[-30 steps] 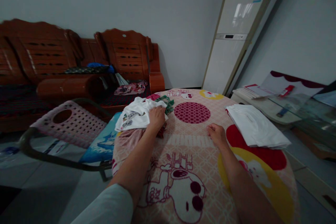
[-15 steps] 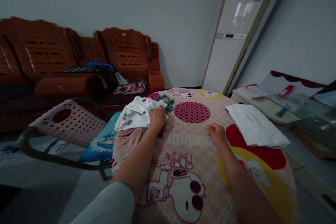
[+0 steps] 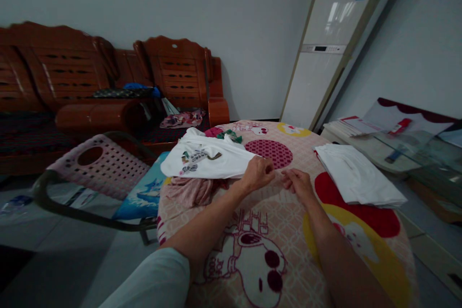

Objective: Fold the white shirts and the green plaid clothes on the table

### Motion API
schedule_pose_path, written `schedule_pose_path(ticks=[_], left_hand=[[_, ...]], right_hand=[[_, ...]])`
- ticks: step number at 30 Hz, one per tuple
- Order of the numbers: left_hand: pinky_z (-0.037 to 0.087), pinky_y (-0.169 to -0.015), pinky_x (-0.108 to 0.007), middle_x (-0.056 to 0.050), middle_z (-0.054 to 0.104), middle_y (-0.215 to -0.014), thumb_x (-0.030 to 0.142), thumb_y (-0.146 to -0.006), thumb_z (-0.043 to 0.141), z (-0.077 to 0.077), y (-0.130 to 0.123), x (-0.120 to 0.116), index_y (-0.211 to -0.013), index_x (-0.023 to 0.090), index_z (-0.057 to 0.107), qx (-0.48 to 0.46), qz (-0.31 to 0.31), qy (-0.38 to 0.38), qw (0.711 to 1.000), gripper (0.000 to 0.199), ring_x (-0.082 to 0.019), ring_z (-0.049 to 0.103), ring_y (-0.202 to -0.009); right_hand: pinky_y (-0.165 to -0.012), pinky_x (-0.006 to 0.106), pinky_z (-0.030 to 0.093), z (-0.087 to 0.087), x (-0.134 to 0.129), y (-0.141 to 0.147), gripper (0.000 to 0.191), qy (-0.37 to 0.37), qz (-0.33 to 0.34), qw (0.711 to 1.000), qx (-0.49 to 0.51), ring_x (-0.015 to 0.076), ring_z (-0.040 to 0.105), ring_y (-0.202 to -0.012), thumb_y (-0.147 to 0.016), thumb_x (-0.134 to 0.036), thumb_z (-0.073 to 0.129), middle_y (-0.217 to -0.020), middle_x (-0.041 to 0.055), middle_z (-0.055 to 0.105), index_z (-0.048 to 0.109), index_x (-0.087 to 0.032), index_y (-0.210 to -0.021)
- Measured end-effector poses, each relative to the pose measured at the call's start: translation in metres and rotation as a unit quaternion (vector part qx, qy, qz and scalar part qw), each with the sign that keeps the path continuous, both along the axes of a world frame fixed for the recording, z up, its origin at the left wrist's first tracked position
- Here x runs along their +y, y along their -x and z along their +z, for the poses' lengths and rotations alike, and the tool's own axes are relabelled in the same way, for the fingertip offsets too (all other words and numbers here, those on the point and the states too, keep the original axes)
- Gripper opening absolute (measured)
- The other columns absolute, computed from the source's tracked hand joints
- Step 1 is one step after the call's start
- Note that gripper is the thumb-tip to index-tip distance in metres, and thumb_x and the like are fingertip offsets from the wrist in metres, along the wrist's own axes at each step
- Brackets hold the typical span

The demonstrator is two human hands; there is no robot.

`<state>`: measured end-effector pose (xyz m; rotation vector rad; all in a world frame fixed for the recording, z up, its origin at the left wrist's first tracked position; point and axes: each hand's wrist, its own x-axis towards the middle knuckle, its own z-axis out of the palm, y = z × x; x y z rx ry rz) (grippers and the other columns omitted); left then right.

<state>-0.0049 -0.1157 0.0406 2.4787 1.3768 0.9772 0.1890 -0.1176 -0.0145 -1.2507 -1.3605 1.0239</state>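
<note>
A white T-shirt (image 3: 212,156) with a printed design stretches across the left part of the round table. My left hand (image 3: 258,173) is closed on its right end, near the middle of the table. Just to the right, my right hand (image 3: 299,184) is curled with its fingertips close to my left hand; no cloth shows in it. Under the shirt lies a dusty-pink cloth (image 3: 191,191), and a green patterned cloth (image 3: 232,136) peeks out behind it. On the right side of the table rests a folded white garment (image 3: 359,175).
A patterned tablecloth (image 3: 252,231) covers the table. To the left stands a chair (image 3: 97,166) with a blue cushion (image 3: 144,192). Behind are a wooden sofa (image 3: 176,72) and a tall white air conditioner (image 3: 317,72). A glass-topped stand (image 3: 418,147) is at the right.
My left hand has moved right, drawing the white T-shirt out from a bunched heap into a longer stretch. My right hand has stayed near the same spot, and the two hands are now close together.
</note>
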Motion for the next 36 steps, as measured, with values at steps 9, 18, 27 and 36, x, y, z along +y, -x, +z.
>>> schedule_pose_path(ticks=[9,18,27,36], left_hand=[[0.036,-0.063,-0.025,0.0,0.062,-0.064,0.018,-0.075,0.056,-0.001,-0.004,-0.006,-0.066,0.016,0.063,-0.056,-0.059,0.042,0.996,0.011,-0.012,0.053,-0.063],[0.038,-0.065,-0.024,0.0,0.063,-0.066,0.022,-0.079,0.06,0.004,-0.014,-0.013,-0.067,0.016,0.064,-0.09,-0.088,0.064,0.99,0.014,-0.012,0.054,-0.065],[0.049,-0.077,-0.027,-0.004,0.072,-0.088,0.021,-0.086,0.054,-0.001,-0.018,-0.014,-0.091,0.016,0.07,-0.123,-0.106,0.043,0.986,0.017,-0.016,0.064,-0.081],[0.045,-0.106,-0.046,-0.015,0.059,-0.134,0.008,-0.08,0.053,-0.034,-0.009,0.005,-0.131,0.014,0.054,-0.057,-0.139,-0.121,0.981,0.051,-0.025,0.054,-0.125]], right_hand=[[-0.063,0.028,0.054,0.014,-0.016,0.035,0.038,0.048,0.219,0.969,0.102,0.019,0.065,-0.076,-0.064,-0.031,0.078,-0.081,0.0019,0.072,0.071,-0.018,-0.099],[-0.063,0.03,0.054,0.011,-0.017,0.041,0.023,0.027,0.156,0.985,0.07,0.0189,0.064,-0.064,-0.063,-0.03,0.075,-0.071,0.0017,0.071,0.072,-0.016,-0.081],[-0.065,0.03,0.054,0.001,-0.013,0.046,0.015,0.023,0.111,0.978,0.176,0.0185,0.065,-0.069,-0.068,-0.03,0.07,-0.074,0.0031,0.072,0.072,-0.017,-0.075],[-0.077,0.038,0.057,0.008,0.018,-0.034,0.023,-0.101,-0.125,0.894,0.417,0.0185,0.068,-0.084,-0.068,-0.022,0.074,-0.089,0.0008,0.071,0.064,-0.02,-0.089]])
